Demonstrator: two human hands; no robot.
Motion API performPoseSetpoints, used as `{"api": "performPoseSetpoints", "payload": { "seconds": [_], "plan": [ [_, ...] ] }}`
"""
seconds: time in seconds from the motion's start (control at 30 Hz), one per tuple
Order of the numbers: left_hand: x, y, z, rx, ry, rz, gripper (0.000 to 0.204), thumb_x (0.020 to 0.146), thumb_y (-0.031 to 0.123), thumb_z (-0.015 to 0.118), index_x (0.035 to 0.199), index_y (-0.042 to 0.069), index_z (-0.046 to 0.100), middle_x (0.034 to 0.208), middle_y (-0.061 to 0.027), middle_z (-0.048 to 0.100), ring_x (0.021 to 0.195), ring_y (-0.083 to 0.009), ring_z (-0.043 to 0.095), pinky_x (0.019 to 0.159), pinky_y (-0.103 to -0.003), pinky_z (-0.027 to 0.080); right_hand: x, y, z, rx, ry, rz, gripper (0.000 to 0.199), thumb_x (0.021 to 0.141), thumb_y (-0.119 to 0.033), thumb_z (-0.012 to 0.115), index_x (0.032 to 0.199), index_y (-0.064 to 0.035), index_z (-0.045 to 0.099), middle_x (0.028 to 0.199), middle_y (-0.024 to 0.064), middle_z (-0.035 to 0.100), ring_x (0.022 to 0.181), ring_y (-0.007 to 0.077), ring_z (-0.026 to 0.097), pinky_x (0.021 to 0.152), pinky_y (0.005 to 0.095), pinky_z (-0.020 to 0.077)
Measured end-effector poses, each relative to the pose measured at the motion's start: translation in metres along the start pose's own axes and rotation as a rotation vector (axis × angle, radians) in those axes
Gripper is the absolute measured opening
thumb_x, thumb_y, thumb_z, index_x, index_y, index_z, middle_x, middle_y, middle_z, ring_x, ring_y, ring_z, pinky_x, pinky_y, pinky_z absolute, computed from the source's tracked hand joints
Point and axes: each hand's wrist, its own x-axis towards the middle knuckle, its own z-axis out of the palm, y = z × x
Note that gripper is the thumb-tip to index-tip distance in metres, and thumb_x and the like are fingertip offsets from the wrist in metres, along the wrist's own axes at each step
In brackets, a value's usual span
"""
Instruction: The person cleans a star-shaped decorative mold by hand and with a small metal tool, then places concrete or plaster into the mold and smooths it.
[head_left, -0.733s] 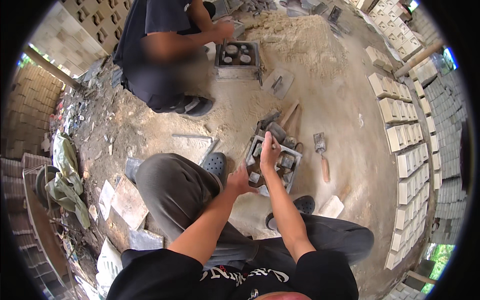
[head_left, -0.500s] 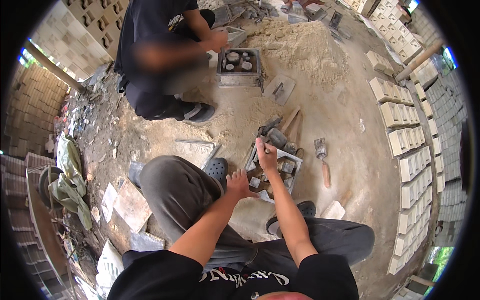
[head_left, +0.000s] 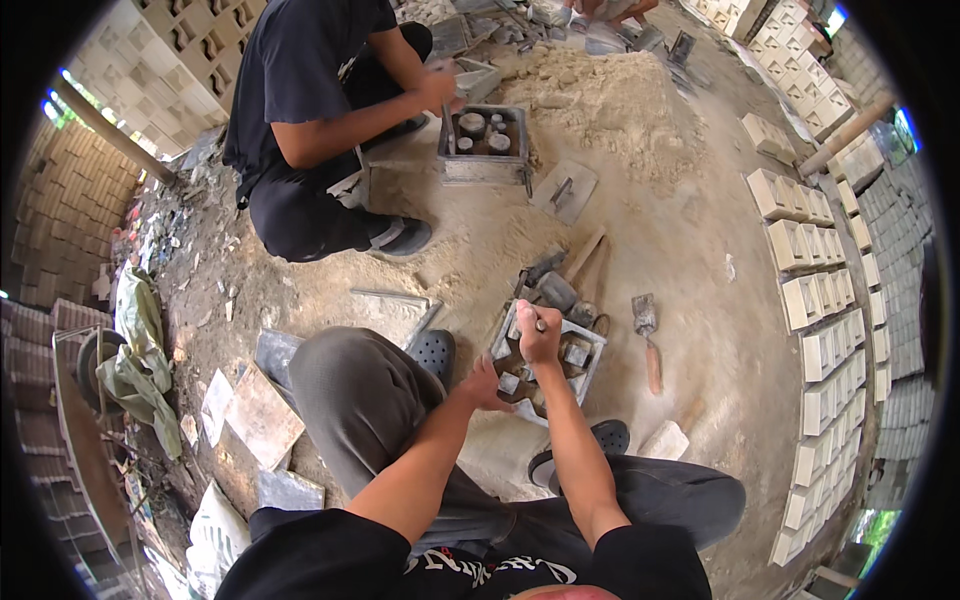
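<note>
Now right hand (head_left: 538,340) fisted lower inside metal mould (head_left: 548,362).

The square metal mould (head_left: 548,362) on the ground is hemmed in. Its near edge is blocked by the person's bent knee (head_left: 350,385) and a dark clog (head_left: 434,351). Beyond its far edge lie a hammer and wooden handles (head_left: 572,275). A trowel (head_left: 648,325) lies just right of it. Farther right, bare sandy ground (head_left: 720,340) stays open up to the rows of cast blocks (head_left: 825,300).
</note>
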Motion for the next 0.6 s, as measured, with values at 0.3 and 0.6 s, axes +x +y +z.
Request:
{"api": "performPoseSetpoints", "payload": {
  "seconds": [0.3,0.6],
  "plan": [
    [0.006,-0.008,0.003,-0.024,-0.038,-0.018,0.151,0.051,0.069,0.077,0.134,-0.021,-0.012,0.141,-0.0400,0.008,0.134,-0.0518,0.014,0.112,-0.047,0.021,0.015,0.016,0.004,-0.094,0.033,0.032,0.042,0.089,-0.021,0.053,0.058,0.0028,0.037,0.049,0.0094,0.025,0.045,0.0122,0.028,0.044,0.0363,0.0233],
    [0.004,-0.002,-0.003,-0.061,-0.098,-0.108,0.153,0.048,0.060,0.084,0.137,-0.015,-0.016,0.143,-0.0368,0.008,0.136,-0.0476,0.015,0.113,-0.044,0.022,0.012,0.023,0.005,-0.051,0.020,0.080,0.040,0.090,-0.017,0.052,0.056,-0.0006,0.038,0.049,-0.0028,0.033,0.048,0.0067,0.030,0.046,0.0310,0.0238]
  ]
}}
